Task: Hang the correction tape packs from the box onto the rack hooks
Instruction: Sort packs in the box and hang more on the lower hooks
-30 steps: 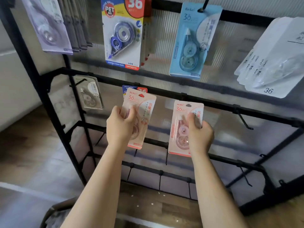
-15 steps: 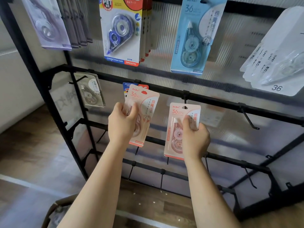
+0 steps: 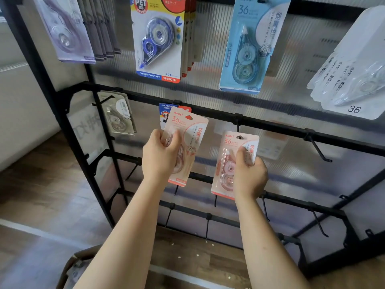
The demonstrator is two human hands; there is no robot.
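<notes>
Right pack (image 3: pixel 229 163) has risen to its hook (image 3: pixel 238 126); two hands (image 3: pixel 159 157) (image 3: pixel 249 174) each grip one pink pack (image 3: pixel 187 142).

Bare hook (image 3: pixel 317 148) right of pink pack (image 3: pixel 229 163)

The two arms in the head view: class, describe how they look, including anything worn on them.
Both arms are bare from the bottom edge of the frame up to the wrists: no sleeves show. The left hand and right hand wear no gloves, and no rings, watch or bracelets are visible. The fingernails look short and unpainted.
</notes>
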